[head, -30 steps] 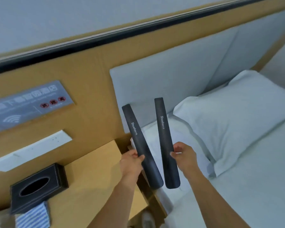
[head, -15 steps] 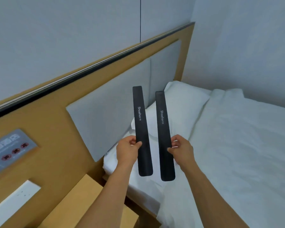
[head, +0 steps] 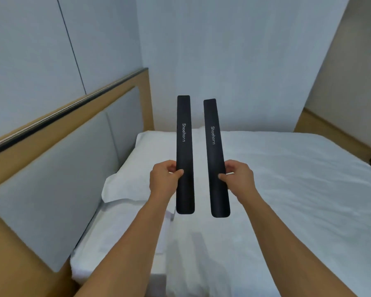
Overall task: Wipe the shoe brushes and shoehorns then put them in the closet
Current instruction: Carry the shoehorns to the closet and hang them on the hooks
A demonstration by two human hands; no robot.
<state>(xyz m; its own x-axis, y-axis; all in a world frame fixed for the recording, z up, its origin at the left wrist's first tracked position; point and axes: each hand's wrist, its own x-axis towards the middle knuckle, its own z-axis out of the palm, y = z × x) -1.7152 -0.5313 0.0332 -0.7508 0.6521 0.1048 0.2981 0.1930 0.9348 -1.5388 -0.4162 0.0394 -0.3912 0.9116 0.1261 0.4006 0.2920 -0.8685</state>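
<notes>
Head view: left hand (head: 165,179) grips one shoehorn (head: 184,155), right hand (head: 238,179) grips the other shoehorn (head: 215,159), both upright above the bed (head: 298,189). No closet visible; stowing evidently remains, brushes unseen.

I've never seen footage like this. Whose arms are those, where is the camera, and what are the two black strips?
There is no machine here: a person does the job with bare hands, and the one camera sits on their head, looking forward and down, so you see their own arms reaching out from the bottom edge. The left hand pinches one black shoehorn and the right hand pinches a second shoehorn; each has "Shoehorn" printed on it. Both are held upright, side by side and apart, in the air above a bed with white sheets. A white pillow lies at the left, against a grey padded headboard in a wooden frame. No closet or wiping cloth shows in this picture.
</notes>
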